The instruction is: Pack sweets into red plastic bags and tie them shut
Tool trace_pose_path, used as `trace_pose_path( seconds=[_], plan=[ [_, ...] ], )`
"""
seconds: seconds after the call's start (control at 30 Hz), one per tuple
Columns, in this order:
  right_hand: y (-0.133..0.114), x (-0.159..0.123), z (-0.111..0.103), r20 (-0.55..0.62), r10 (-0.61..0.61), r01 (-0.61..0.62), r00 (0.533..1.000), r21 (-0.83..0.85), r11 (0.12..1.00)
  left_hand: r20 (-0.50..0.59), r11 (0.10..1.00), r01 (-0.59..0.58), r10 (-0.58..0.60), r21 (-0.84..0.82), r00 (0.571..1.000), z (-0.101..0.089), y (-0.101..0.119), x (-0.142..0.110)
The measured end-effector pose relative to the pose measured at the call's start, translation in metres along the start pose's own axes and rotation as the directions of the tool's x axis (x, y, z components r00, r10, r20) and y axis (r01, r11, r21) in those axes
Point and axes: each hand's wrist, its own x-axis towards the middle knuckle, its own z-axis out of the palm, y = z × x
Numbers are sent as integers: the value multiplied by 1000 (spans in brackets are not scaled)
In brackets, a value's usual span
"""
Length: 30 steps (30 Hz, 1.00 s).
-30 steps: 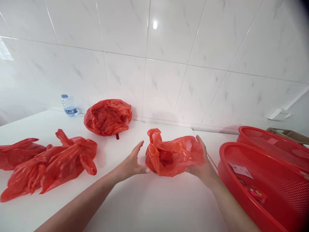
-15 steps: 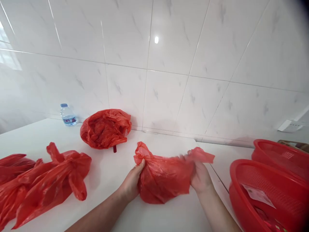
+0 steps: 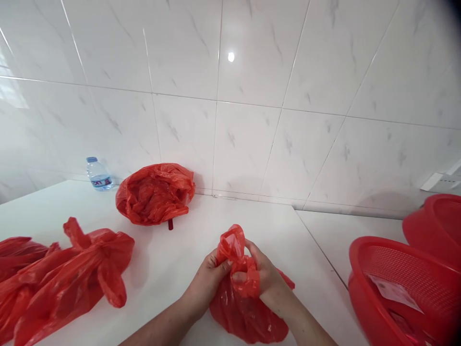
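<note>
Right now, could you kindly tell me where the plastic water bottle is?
In the head view, the water bottle stands at the back left of the white counter, by the tiled wall, just left of a crumpled red plastic bag.

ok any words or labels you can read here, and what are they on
label on the water bottle: blue and red print, too small and blurred to read
white paper label in the red plastic basket: too small and blurred to read
the red plastic bag at the front: no print shows
</note>
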Motion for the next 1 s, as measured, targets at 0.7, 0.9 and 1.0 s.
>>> trace_pose_path(
  seconds=[0.7, 0.9, 1.0],
  plan=[
    [8, 0, -17, -15, 5, -5, 1000, -25, 1000, -9, 486, -288, 521, 825, 853, -7, -10, -2],
    [14, 3, -35, 199, -55, 2, 978, 255, 967, -100, 860, -129, 204, 494, 974, -3, -10, -3],
    [12, 3, -35, 165, -36, 9, 986, 160, 987, -85, 878, -94, 151, 469, 985, -1, -11, -3]
  ],
)
